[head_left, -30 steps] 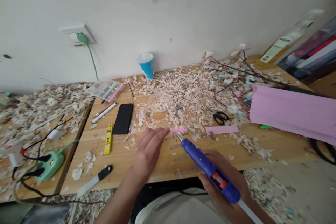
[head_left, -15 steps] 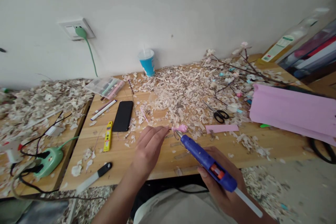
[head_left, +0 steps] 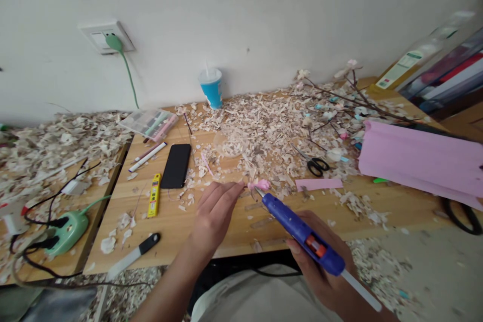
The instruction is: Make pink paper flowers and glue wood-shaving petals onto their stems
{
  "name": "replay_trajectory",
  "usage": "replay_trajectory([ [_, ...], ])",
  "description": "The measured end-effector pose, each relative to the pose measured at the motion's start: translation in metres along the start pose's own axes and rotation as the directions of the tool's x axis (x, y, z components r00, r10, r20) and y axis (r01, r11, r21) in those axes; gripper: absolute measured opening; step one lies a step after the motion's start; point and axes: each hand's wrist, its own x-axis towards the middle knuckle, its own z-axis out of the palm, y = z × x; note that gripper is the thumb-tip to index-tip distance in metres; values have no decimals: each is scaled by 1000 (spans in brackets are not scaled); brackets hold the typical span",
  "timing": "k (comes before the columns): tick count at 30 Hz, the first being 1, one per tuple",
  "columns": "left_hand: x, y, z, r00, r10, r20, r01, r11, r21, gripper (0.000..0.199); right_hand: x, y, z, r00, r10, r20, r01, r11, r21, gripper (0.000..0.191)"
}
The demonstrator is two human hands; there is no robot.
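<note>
Between the pinched fingertips of my left hand (head_left: 217, 209) is the stem end of a small pink paper flower (head_left: 259, 184), its bloom pointing right. My right hand (head_left: 320, 256) is wrapped round a blue hot glue gun (head_left: 298, 229), with a whitish glue stick (head_left: 362, 289) coming out of its back end. The gun's metal nozzle is at the underside of the flower, touching it or very close. A strip of pink paper (head_left: 319, 184) lies flat to the right of the flower, with black-handled scissors (head_left: 317, 166) just behind it.
Pale petal-like scraps (head_left: 264, 126) cover the table's back. At left lie a phone (head_left: 176, 166), a yellow box (head_left: 154, 195), a black-handled knife (head_left: 134, 255) and a green power strip (head_left: 70, 231) with cables. A blue cup (head_left: 211, 91), bare branches (head_left: 339, 95) and pink paper sheets (head_left: 418, 163) stand or lie farther off.
The glue gun has shifted very slightly to the right and down, its nozzle still at the flower. My left hand keeps its pinch. The view has moved a little.
</note>
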Motion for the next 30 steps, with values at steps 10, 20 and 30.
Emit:
replay_trajectory([
  [10, -3, -3, 0, 1000, 3, 12, -3, 1000, -9, 40, 2, 1, 1, 1000, 11, 6, -12, 1000, 23, 19],
  [20, -4, -3, 1, 1000, -10, 4, 10, 1000, -7, 38, -4, 3, 0, 1000, -29, 7, 29, 1000, -5, 26],
  [30, -4, -2, 2, 1000, -22, -2, 22, 1000, 5, 37, -8, 4, 0, 999, 21, 36, -22, 1000, 17, 19],
])
